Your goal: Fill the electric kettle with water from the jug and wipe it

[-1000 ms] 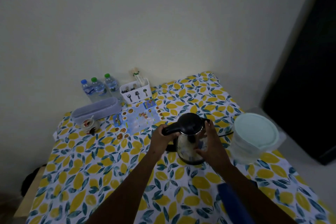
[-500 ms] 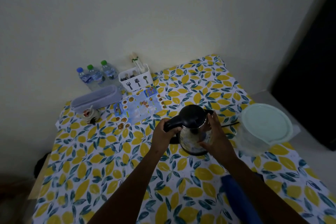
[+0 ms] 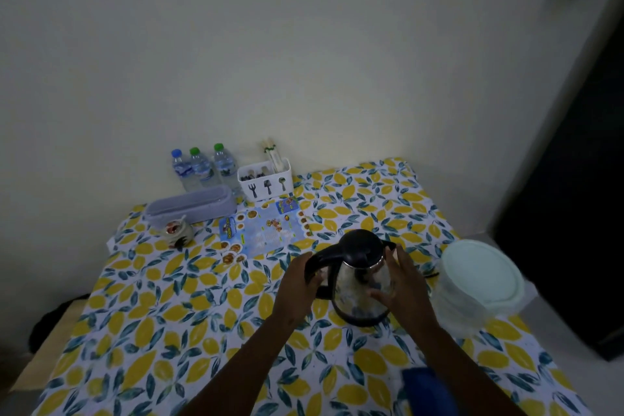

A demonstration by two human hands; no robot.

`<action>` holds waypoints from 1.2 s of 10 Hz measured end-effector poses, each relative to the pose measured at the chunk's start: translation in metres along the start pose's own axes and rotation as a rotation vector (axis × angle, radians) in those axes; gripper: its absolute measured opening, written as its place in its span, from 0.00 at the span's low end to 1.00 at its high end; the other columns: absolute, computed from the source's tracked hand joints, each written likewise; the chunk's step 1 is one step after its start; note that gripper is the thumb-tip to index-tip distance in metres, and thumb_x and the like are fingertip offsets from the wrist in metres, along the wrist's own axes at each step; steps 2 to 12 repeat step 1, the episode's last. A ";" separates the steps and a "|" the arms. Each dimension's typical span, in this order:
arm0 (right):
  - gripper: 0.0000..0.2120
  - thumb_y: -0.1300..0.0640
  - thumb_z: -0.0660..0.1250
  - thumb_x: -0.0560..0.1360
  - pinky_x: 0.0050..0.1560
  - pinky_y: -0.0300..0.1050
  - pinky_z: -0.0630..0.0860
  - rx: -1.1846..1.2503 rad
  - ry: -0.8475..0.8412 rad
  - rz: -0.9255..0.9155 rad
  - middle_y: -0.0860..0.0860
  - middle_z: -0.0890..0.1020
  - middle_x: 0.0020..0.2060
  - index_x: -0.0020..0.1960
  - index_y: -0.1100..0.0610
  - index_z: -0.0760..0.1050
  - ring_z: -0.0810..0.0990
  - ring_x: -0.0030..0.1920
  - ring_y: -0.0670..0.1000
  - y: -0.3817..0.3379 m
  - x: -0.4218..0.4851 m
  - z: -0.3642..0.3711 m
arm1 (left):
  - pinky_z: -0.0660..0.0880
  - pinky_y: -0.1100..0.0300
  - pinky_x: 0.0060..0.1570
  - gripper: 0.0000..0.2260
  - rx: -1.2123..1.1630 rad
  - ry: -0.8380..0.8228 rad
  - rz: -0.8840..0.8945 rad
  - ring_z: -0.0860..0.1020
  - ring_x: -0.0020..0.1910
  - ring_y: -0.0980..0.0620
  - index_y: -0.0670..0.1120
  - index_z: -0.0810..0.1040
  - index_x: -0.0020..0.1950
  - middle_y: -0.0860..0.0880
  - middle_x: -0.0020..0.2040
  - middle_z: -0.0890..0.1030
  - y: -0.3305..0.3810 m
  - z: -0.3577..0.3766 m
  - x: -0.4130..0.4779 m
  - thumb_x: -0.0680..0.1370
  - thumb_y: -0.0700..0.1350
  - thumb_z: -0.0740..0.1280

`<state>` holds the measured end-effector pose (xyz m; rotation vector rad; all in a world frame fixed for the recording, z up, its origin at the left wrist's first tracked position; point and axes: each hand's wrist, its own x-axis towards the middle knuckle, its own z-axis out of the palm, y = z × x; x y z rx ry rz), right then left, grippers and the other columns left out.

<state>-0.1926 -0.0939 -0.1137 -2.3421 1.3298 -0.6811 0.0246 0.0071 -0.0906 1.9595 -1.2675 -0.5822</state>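
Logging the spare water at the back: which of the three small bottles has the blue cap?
The leftmost bottle, farthest from the white cutlery caddy. The middle bottle and the right bottle both have green caps.

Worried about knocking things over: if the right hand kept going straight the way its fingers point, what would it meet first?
The right hand already rests against the kettle, so it would press into the kettle's steel body first.

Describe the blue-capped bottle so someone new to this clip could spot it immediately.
Start at the far left corner of the table, against the wall, where three small water bottles stand in a row beside a white cutlery holder. The blue-capped bottle is the leftmost, farthest from the holder. The other two bottles have green caps.
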 end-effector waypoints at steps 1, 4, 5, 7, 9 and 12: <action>0.41 0.42 0.71 0.69 0.69 0.61 0.63 -0.032 0.080 -0.087 0.57 0.60 0.75 0.74 0.58 0.60 0.60 0.74 0.60 -0.011 0.004 -0.008 | 0.57 0.54 0.73 0.28 0.062 -0.030 -0.022 0.59 0.76 0.48 0.47 0.59 0.77 0.47 0.78 0.61 -0.006 -0.015 -0.008 0.81 0.55 0.62; 0.41 0.42 0.71 0.69 0.69 0.61 0.63 -0.032 0.080 -0.087 0.57 0.60 0.75 0.74 0.58 0.60 0.60 0.74 0.60 -0.011 0.004 -0.008 | 0.57 0.54 0.73 0.28 0.062 -0.030 -0.022 0.59 0.76 0.48 0.47 0.59 0.77 0.47 0.78 0.61 -0.006 -0.015 -0.008 0.81 0.55 0.62; 0.41 0.42 0.71 0.69 0.69 0.61 0.63 -0.032 0.080 -0.087 0.57 0.60 0.75 0.74 0.58 0.60 0.60 0.74 0.60 -0.011 0.004 -0.008 | 0.57 0.54 0.73 0.28 0.062 -0.030 -0.022 0.59 0.76 0.48 0.47 0.59 0.77 0.47 0.78 0.61 -0.006 -0.015 -0.008 0.81 0.55 0.62; 0.41 0.42 0.71 0.69 0.69 0.61 0.63 -0.032 0.080 -0.087 0.57 0.60 0.75 0.74 0.58 0.60 0.60 0.74 0.60 -0.011 0.004 -0.008 | 0.57 0.54 0.73 0.28 0.062 -0.030 -0.022 0.59 0.76 0.48 0.47 0.59 0.77 0.47 0.78 0.61 -0.006 -0.015 -0.008 0.81 0.55 0.62; 0.41 0.42 0.71 0.69 0.69 0.61 0.63 -0.032 0.080 -0.087 0.57 0.60 0.75 0.74 0.58 0.60 0.60 0.74 0.60 -0.011 0.004 -0.008 | 0.57 0.54 0.73 0.28 0.062 -0.030 -0.022 0.59 0.76 0.48 0.47 0.59 0.77 0.47 0.78 0.61 -0.006 -0.015 -0.008 0.81 0.55 0.62; 0.41 0.42 0.71 0.69 0.69 0.61 0.63 -0.032 0.080 -0.087 0.57 0.60 0.75 0.74 0.58 0.60 0.60 0.74 0.60 -0.011 0.004 -0.008 | 0.57 0.54 0.73 0.28 0.062 -0.030 -0.022 0.59 0.76 0.48 0.47 0.59 0.77 0.47 0.78 0.61 -0.006 -0.015 -0.008 0.81 0.55 0.62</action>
